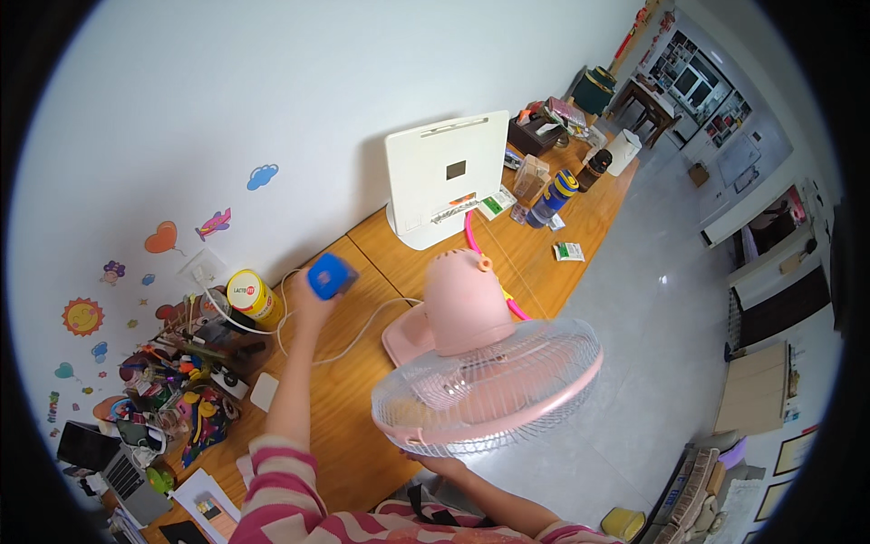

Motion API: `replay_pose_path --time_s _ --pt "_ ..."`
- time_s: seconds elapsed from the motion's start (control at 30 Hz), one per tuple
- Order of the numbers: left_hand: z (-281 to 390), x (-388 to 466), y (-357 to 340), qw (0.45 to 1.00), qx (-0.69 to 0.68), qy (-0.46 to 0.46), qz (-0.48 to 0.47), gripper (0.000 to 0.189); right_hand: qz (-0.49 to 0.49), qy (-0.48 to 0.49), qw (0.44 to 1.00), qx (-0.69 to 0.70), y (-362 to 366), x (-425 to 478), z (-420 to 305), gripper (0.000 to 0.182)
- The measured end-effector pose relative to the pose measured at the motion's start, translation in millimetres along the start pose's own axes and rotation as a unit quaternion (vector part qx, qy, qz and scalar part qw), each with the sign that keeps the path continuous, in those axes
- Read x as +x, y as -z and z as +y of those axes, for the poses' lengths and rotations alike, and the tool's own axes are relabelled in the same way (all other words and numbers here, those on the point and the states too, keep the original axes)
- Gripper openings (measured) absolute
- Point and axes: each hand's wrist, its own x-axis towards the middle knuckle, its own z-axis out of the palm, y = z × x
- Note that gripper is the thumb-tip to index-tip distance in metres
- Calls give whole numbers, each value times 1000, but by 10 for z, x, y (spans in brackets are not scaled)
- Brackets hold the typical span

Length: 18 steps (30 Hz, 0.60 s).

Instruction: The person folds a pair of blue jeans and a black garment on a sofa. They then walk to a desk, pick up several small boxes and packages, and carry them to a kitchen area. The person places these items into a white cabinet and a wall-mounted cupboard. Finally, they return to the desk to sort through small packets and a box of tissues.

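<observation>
My left hand [314, 300] reaches over the desk near the wall, holding a small blue box-like object [331, 275], blurred at its edges. Before me stands a pink electric fan [469, 306], its round wire guard [489, 394] tilted toward me. The fan's base [408, 334] rests on the wooden desk [353, 435]. Under the near rim of the guard is my right hand [438, 465], with its fingers partly hidden; whether it grips the guard cannot be made out. A white cord [370, 319] runs from near the fan's base across the desk.
A yellow canister [255, 299] stands beside a wall socket [202, 270]. Pens and small items crowd the left, near a laptop [126, 476]. Behind the fan are a white stand-like panel [448, 170], a blue bottle [552, 198], and a dark tissue box [535, 136]. Grey floor lies right.
</observation>
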Motion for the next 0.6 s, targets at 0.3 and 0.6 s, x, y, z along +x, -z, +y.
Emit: replay_pose_path --time_s 0.3,0.6 --pt "793 -2739 1024 974 -18 178 136 75 -84 3 990 109 600 -714 -436 26" --pt "3131 -4131 122 978 -103 104 -150 69 -89 221 966 -96 2269 -1976 -643 78"
